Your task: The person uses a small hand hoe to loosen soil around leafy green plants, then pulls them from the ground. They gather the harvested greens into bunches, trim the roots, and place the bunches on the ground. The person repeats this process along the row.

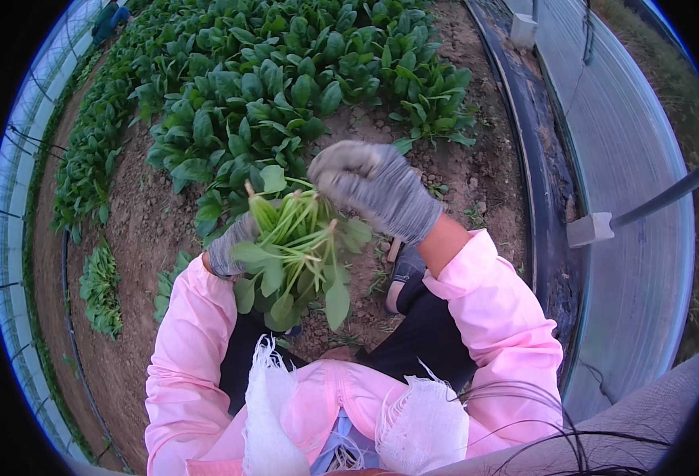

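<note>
A bunch of leafy greens, apparently spinach (293,238), hangs with its cut root ends upward and its leaves drooping. My left hand (233,244), in a grey knit glove, is shut on the bunch from the left side, partly hidden behind the stems. Just above and right of the bunch is my right hand (373,184), also gloved and blurred by motion. Its fingers are curled close to a leaf stem; whether they pinch anything is hidden. Below the right wrist, a short tan stick-like piece (394,250) shows near my shoe (407,265).
Dense growing spinach rows (278,77) stand ahead on bare soil. Picked greens lie in a pile (101,291) at left, beside a thin black hose (73,333). Black plastic sheeting (525,149), a concrete block (589,230) and a film wall (635,178) line the right. Another person (108,24) crouches far left.
</note>
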`<state>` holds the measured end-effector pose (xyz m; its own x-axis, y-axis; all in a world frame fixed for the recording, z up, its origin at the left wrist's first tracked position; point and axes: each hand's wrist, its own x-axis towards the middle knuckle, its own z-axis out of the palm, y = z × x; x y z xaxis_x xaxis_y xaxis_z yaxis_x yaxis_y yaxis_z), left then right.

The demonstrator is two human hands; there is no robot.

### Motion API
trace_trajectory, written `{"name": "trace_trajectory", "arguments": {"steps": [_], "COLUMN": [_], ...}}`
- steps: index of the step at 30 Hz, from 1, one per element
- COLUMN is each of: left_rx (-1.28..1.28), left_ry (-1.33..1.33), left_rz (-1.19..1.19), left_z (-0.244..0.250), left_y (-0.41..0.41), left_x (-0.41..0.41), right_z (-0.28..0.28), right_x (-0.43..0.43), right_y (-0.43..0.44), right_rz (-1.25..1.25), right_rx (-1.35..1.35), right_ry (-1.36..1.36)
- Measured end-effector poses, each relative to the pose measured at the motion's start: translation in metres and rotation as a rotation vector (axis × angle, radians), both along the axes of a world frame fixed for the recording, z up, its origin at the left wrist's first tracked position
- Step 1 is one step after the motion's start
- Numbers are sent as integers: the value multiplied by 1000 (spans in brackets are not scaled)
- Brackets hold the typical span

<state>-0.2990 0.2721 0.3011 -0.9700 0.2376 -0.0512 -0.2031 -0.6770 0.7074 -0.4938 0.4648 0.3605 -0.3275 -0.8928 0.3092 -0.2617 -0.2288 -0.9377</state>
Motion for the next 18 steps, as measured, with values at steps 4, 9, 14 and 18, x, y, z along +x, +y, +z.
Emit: {"name": "trace_trajectory", "arguments": {"steps": [4,9,14,18], "left_rx": [-28,-147,-177,-185], "left_ry": [376,131,82,58], "left_rz": [-70,146,180,181], "left_z": [-31,-20,-14,-16], "left_y": [-21,-28,-26,-22], "left_x": [-2,-3,-3,1], "right_z": [12,18,24,15], "right_x": [-16,-32,4,27], "right_y": [15,20,12,-3], "right_rz": [-166,-78,-127,-167], "right_rx": [106,660,-65,-133], "right_ry": [-266,578,515,601]}}
